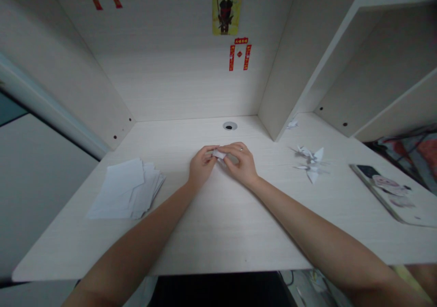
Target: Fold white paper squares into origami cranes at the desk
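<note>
Both grips pinch one small folded paper (219,154) mid-tabletop (218,225), left hand (201,166) and right hand (241,163) closed on it with fingertips, paper stack (127,189) at left, folded cranes (310,162) at right.

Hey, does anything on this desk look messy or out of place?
Nothing spilled or damaged. The paper stack is fanned askew, not squared, and one folded scrap sits alone by the shelf divider, apart from the folded paper figures. The left hand and right hand pinch a small folded paper.
</note>
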{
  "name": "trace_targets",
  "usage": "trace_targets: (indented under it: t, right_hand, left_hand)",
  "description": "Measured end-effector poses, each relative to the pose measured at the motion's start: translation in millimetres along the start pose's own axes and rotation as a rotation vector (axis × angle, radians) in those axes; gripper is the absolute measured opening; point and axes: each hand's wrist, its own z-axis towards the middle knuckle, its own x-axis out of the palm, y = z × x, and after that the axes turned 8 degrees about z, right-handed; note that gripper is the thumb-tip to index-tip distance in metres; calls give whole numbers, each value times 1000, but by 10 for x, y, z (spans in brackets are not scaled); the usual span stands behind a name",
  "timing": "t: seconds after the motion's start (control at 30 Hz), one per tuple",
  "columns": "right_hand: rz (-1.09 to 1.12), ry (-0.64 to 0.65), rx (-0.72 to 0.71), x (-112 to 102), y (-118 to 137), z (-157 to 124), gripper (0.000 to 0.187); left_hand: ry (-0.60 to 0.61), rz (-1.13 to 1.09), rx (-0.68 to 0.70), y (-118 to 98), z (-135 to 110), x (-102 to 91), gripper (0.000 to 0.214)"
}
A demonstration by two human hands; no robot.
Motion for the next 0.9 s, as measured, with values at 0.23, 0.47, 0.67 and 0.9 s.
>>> trace_targets:
  t: [0.23,0.47,0.67,0.9]
  right_hand:
    - [188,-49,197,18,-39,13,31]
    - [432,30,415,127,-147,-2,31]
    - [592,61,496,156,-137,10,37]
    - [646,53,493,192,-170,-21,41]
  left_hand:
    - [-90,-103,38,51,76,-34,25]
    - [-119,-129,67,-55,43,-19,22]
    - [-145,-53,66,-55,25,-25,23]
    - [-113,118,102,-98,-36,-37,32]
